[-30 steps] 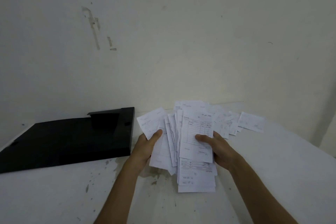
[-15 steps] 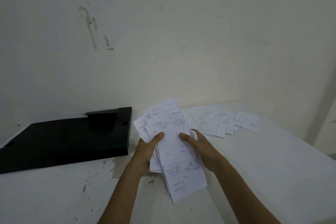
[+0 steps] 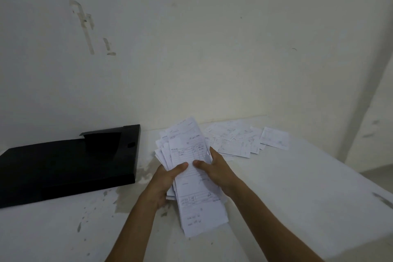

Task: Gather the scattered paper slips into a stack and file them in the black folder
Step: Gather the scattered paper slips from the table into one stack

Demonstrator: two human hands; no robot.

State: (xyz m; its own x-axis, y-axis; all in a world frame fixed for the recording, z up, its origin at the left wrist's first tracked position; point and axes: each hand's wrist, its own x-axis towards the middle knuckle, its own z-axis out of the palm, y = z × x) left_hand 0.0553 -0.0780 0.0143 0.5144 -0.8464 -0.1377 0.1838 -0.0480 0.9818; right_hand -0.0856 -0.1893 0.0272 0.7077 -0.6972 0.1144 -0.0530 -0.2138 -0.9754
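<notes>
A bundle of white printed paper slips is held above the table between both hands, its long edges roughly lined up. My left hand grips the bundle's left side with the thumb on top. On the right side my right hand clasps it, thumb on the top slip. Several loose slips lie spread on the table behind the hands, one slip apart at the far right. The black folder lies flat to the left, its flap lifted at the back.
The white table is stained near the folder and ends at an edge on the right. A marked white wall rises directly behind the table.
The fanned slips in my hands have been squeezed together into a narrower bundle. Both hands have shifted left and closer together, leaving the loose slips behind on the table.
</notes>
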